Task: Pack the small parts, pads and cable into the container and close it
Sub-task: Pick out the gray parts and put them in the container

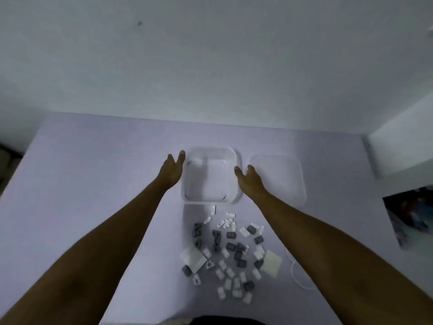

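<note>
Packing not begun: the clear container sits empty and uncovered on the table, its lid lying flat just to its right. Left hand and right hand flank the container, fingers spread, gripping nothing; contact with its walls cannot be confirmed. Nearer the person than the container lie the scattered parts, two pads and the cable, all outstanding, closure also.

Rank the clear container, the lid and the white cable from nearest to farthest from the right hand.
From the right hand:
1. Clear container, just to its left.
2. Lid, to its right; nearly as close, hard to separate.
3. White cable, nearer the person, plainly farthest.
</note>
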Demonstrator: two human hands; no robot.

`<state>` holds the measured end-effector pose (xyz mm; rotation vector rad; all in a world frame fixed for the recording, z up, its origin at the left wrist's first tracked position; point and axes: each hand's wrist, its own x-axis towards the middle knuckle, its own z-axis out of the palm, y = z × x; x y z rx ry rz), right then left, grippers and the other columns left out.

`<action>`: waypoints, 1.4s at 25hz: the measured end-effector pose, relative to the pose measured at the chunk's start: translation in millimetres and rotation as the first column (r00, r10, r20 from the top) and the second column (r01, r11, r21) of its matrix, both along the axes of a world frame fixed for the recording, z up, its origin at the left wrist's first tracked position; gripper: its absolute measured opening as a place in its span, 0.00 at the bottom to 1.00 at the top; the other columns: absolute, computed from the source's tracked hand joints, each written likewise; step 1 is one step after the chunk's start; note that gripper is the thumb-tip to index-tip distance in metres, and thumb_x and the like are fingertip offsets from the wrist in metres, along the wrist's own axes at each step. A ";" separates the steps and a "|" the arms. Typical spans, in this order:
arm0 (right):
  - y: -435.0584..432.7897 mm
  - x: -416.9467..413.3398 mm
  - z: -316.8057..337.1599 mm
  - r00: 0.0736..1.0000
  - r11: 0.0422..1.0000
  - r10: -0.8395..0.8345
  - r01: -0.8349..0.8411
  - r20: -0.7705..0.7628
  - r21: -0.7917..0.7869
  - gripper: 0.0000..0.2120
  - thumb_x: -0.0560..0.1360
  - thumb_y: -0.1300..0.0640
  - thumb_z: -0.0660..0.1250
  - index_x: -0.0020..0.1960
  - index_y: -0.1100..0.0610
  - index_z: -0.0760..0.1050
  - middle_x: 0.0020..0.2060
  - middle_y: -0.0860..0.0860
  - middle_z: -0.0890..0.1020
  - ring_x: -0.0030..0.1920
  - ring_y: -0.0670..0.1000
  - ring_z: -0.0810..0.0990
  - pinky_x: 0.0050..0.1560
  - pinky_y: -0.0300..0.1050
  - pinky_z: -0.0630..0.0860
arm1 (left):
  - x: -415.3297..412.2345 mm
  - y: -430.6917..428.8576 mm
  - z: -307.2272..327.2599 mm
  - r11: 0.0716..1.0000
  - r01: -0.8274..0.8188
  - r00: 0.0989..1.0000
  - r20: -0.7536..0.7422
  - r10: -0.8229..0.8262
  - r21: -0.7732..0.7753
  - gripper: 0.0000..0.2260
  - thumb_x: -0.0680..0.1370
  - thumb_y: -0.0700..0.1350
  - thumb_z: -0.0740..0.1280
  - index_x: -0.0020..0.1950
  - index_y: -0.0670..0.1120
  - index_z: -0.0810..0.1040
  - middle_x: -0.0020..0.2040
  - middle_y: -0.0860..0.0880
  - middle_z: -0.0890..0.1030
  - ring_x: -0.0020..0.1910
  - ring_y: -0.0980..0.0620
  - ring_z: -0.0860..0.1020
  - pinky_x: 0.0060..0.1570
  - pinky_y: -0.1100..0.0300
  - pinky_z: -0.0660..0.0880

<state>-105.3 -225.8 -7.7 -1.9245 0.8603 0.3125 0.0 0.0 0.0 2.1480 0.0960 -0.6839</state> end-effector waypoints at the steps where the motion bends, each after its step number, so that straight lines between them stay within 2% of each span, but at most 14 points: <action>1: 1.3 -2.0 -5.0 0.999 1.000 -0.013 0.014 -0.035 0.023 0.34 0.82 0.42 0.58 0.78 0.62 0.56 0.76 0.60 0.66 0.74 0.60 0.67 0.70 0.50 0.64 | -4.4 1.4 -4.3 1.000 -0.021 0.999 -0.045 0.021 0.008 0.38 0.80 0.67 0.48 0.80 0.41 0.49 0.80 0.43 0.53 0.79 0.43 0.54 0.75 0.48 0.53; 4: 7.0 -11.1 -20.3 0.997 0.985 -0.026 0.039 -0.078 0.169 0.30 0.82 0.42 0.58 0.76 0.61 0.63 0.73 0.58 0.70 0.70 0.59 0.71 0.70 0.53 0.68 | -12.9 6.7 -32.6 0.991 -0.084 0.986 -0.150 0.068 -0.102 0.37 0.79 0.68 0.51 0.79 0.43 0.55 0.79 0.43 0.58 0.76 0.42 0.61 0.74 0.45 0.60; 6: 12.4 -17.1 -24.3 0.990 0.952 -0.081 0.110 -0.112 0.287 0.28 0.81 0.42 0.60 0.75 0.58 0.65 0.72 0.57 0.71 0.68 0.58 0.73 0.69 0.58 0.71 | -20.5 9.3 -42.1 0.980 -0.172 0.973 -0.171 0.154 -0.096 0.36 0.78 0.66 0.57 0.76 0.42 0.62 0.75 0.42 0.67 0.70 0.41 0.69 0.68 0.46 0.68; 8: 21.4 -22.2 -23.8 0.987 0.903 -0.126 0.156 -0.101 0.400 0.24 0.81 0.44 0.62 0.71 0.56 0.69 0.68 0.57 0.75 0.64 0.57 0.75 0.64 0.58 0.76 | -26.3 17.3 -46.1 0.959 -0.278 0.956 -0.116 0.269 -0.062 0.32 0.77 0.62 0.62 0.70 0.39 0.69 0.67 0.39 0.74 0.61 0.41 0.75 0.60 0.46 0.73; 10: 34.4 -23.8 -20.6 0.989 0.877 -0.135 0.150 -0.067 0.456 0.22 0.80 0.45 0.63 0.70 0.55 0.71 0.66 0.54 0.76 0.63 0.55 0.76 0.62 0.55 0.77 | -33.0 31.9 -42.7 0.919 -0.390 0.921 -0.050 0.387 -0.062 0.29 0.75 0.60 0.65 0.65 0.39 0.71 0.61 0.38 0.77 0.53 0.42 0.77 0.57 0.44 0.75; 13: 67.4 -29.3 -13.5 0.994 0.877 -0.107 0.107 -0.026 0.469 0.18 0.80 0.45 0.63 0.66 0.53 0.74 0.59 0.53 0.78 0.59 0.53 0.77 0.62 0.56 0.78 | -49.6 63.2 -33.7 0.894 -0.445 0.894 0.033 0.447 -0.048 0.28 0.75 0.60 0.67 0.67 0.43 0.68 0.63 0.43 0.76 0.59 0.42 0.76 0.60 0.47 0.74; 15: 95.0 -44.1 -17.2 0.995 0.890 -0.093 0.092 -0.020 0.446 0.13 0.79 0.44 0.64 0.58 0.51 0.76 0.53 0.52 0.80 0.55 0.54 0.79 0.61 0.57 0.78 | -68.3 88.1 -34.0 0.896 -0.442 0.895 0.050 0.444 -0.033 0.29 0.75 0.58 0.68 0.69 0.42 0.67 0.66 0.43 0.75 0.62 0.42 0.75 0.61 0.49 0.72; 17: 122.4 -65.7 -29.6 0.995 0.901 -0.098 0.096 -0.018 0.424 0.15 0.76 0.41 0.66 0.52 0.52 0.79 0.48 0.53 0.83 0.50 0.55 0.81 0.59 0.59 0.79 | -90.5 114.8 -36.7 0.896 -0.445 0.895 0.045 0.444 -0.006 0.30 0.75 0.58 0.68 0.69 0.41 0.66 0.66 0.43 0.74 0.63 0.42 0.75 0.61 0.49 0.72; 19: 147.8 -88.4 -35.6 0.993 0.876 -0.107 0.114 -0.042 0.468 0.15 0.76 0.42 0.66 0.53 0.52 0.80 0.49 0.54 0.83 0.49 0.55 0.81 0.54 0.57 0.81 | -112.1 137.9 -40.0 0.890 -0.453 0.891 0.050 0.452 0.038 0.30 0.75 0.57 0.69 0.69 0.41 0.66 0.66 0.43 0.75 0.63 0.42 0.75 0.61 0.48 0.72; 21: 178.0 -108.4 -35.2 0.991 0.854 -0.124 0.131 -0.049 0.503 0.08 0.80 0.48 0.65 0.50 0.50 0.79 0.50 0.53 0.82 0.51 0.54 0.81 0.58 0.58 0.80 | -131.0 164.4 -40.6 0.881 -0.469 0.883 0.078 0.464 0.066 0.30 0.76 0.57 0.68 0.69 0.41 0.66 0.66 0.43 0.75 0.63 0.41 0.75 0.62 0.47 0.73; 25: 219.3 -135.8 -36.4 0.989 0.868 -0.138 0.143 -0.046 0.476 0.08 0.81 0.52 0.64 0.45 0.50 0.79 0.52 0.65 0.82 0.51 0.62 0.82 0.54 0.59 0.81 | -155.7 199.1 -41.1 0.875 -0.473 0.880 0.098 0.464 0.102 0.29 0.77 0.57 0.68 0.69 0.40 0.66 0.66 0.43 0.75 0.64 0.42 0.75 0.62 0.47 0.72; 31: 253.1 -161.3 -49.1 0.992 0.860 -0.121 0.124 -0.037 0.495 0.08 0.81 0.54 0.64 0.45 0.48 0.79 0.47 0.61 0.81 0.47 0.52 0.78 0.59 0.62 0.77 | -183.3 232.3 -54.2 0.877 -0.452 0.892 0.100 0.441 0.165 0.31 0.77 0.57 0.67 0.72 0.40 0.63 0.69 0.41 0.74 0.66 0.40 0.74 0.62 0.47 0.71; 33: 255.6 -160.5 -51.7 0.991 0.858 -0.133 0.133 -0.035 0.495 0.06 0.81 0.54 0.64 0.49 0.49 0.79 0.47 0.53 0.82 0.49 0.51 0.79 0.57 0.59 0.79 | -181.7 237.5 -56.3 0.880 -0.446 0.895 0.077 0.440 0.162 0.31 0.77 0.56 0.67 0.72 0.39 0.63 0.69 0.40 0.73 0.66 0.39 0.73 0.63 0.46 0.70; 35: 253.9 -163.3 -57.7 0.991 0.864 -0.127 0.127 -0.033 0.486 0.07 0.81 0.53 0.64 0.56 0.51 0.79 0.51 0.49 0.82 0.53 0.51 0.80 0.57 0.57 0.81 | -179.7 236.1 -54.8 0.870 -0.451 0.893 0.080 0.444 0.200 0.32 0.77 0.56 0.67 0.72 0.38 0.63 0.69 0.38 0.72 0.67 0.37 0.71 0.65 0.41 0.69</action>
